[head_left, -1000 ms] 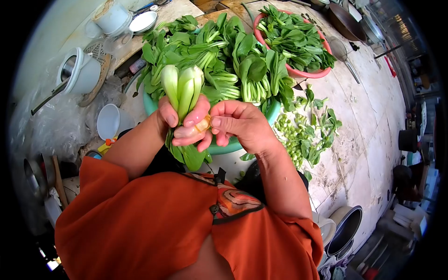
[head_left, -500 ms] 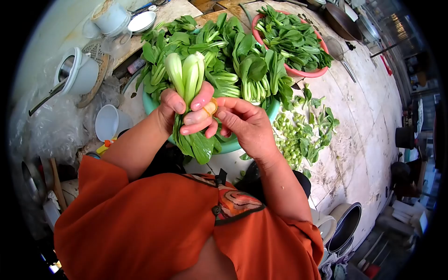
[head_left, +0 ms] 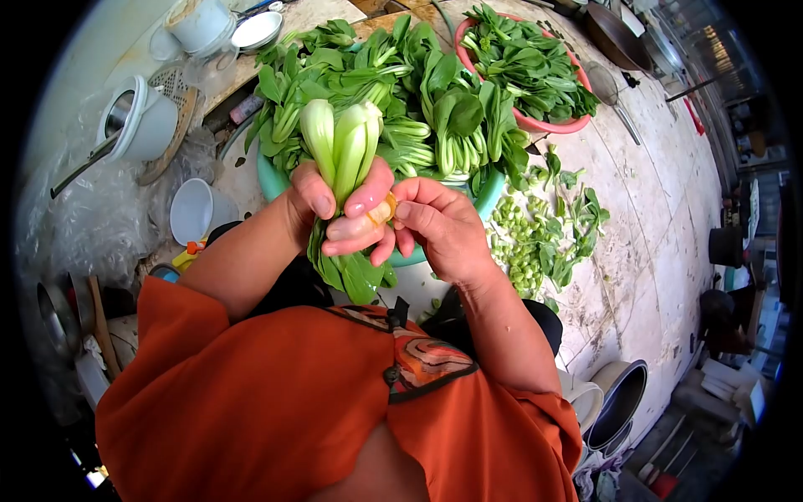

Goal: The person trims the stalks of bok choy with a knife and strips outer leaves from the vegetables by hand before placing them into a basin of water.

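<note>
Bunched green leafy vegetables stand with pale stem ends up and leaves hanging down in my left hand, whose fingers wrap round them. An orange-yellow band circles a finger of that hand. My right hand pinches at this finger, thumb and fingertips together on the band's edge. Beyond both hands, a green basin is heaped with more leafy greens.
A red basin of greens stands at the upper right, beside a strainer. Trimmed stem ends and leaves lie on the tiled floor. White buckets, a plastic cup and clear plastic bags are at left; pots at lower right.
Both hands, with the held greens, have shifted slightly to the right. The left hand keeps its grip, and the right fingertips stay at the band.
</note>
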`<state>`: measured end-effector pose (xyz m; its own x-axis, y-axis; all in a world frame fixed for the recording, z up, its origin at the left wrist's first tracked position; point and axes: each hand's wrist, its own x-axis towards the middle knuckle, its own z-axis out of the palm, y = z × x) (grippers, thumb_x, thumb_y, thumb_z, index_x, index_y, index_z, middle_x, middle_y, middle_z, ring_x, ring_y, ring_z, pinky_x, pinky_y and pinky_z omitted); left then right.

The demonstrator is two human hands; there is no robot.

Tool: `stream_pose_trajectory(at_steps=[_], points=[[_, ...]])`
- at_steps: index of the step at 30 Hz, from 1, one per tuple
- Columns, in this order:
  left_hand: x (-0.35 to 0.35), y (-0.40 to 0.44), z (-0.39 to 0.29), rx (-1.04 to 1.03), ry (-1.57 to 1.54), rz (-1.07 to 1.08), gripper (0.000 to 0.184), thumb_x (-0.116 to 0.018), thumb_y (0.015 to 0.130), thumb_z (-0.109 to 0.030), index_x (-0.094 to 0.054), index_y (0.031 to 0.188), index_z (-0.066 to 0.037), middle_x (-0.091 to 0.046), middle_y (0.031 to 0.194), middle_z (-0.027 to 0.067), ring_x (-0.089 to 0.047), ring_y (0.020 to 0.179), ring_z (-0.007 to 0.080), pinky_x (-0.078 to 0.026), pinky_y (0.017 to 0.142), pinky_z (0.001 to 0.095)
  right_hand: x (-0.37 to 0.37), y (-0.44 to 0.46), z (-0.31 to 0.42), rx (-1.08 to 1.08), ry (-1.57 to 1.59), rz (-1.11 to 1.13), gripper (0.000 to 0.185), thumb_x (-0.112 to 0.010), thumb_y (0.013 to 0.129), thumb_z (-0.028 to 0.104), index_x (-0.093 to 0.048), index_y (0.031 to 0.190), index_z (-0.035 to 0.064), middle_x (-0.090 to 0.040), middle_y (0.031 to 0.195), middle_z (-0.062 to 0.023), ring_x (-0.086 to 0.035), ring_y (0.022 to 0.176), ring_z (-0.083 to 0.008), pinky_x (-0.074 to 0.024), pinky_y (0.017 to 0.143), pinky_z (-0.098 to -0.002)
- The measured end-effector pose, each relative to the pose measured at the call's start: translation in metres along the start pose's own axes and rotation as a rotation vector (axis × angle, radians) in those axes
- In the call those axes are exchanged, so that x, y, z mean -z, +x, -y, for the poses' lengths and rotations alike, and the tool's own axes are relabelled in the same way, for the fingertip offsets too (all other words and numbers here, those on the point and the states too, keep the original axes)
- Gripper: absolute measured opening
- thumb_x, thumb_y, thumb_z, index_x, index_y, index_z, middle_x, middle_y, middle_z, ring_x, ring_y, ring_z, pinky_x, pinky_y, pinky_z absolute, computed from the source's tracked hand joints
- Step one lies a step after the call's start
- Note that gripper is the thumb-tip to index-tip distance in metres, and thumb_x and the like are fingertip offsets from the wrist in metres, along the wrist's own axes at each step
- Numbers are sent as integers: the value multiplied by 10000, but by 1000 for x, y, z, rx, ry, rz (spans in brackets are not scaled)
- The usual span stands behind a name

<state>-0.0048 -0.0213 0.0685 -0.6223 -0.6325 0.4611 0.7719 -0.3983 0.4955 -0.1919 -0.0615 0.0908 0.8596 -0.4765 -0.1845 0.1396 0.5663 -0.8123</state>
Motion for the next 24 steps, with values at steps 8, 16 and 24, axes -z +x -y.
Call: stream_pose_trajectory(at_steps=[8, 16, 24], points=[[-10, -5, 2, -68, -34, -134, 252, -671, 692, -176, -552, 875, -49, -603, 726, 115, -578, 467, 219, -502, 781, 461, 5, 1, -3, 102, -151, -136, 123, -513, 958, 157, -549, 961, 40, -555, 726, -10, -495, 570, -89, -414, 537, -208], [-9, -3, 4, -72, 57, -660, 242, -650, 674, -178, -558, 865, -59, -591, 826, 104, -577, 504, 196, -530, 692, 392, 20, 4, 19, 197, 279, -208, 127, -435, 893, 128, -515, 925, 35, -588, 855, -96, -519, 507, -156, -378, 410, -244], [5, -6, 2, -20, 207, -838, 147, -586, 750, -115, -547, 869, -39, -574, 761, 80, -537, 521, 178, -487, 547, 310, 4, 7, 3, -116, 131, -23, 296, -414, 870, 27, -635, 1064, -11, -627, 736, -95, -510, 404, -123, -387, 345, -210]])
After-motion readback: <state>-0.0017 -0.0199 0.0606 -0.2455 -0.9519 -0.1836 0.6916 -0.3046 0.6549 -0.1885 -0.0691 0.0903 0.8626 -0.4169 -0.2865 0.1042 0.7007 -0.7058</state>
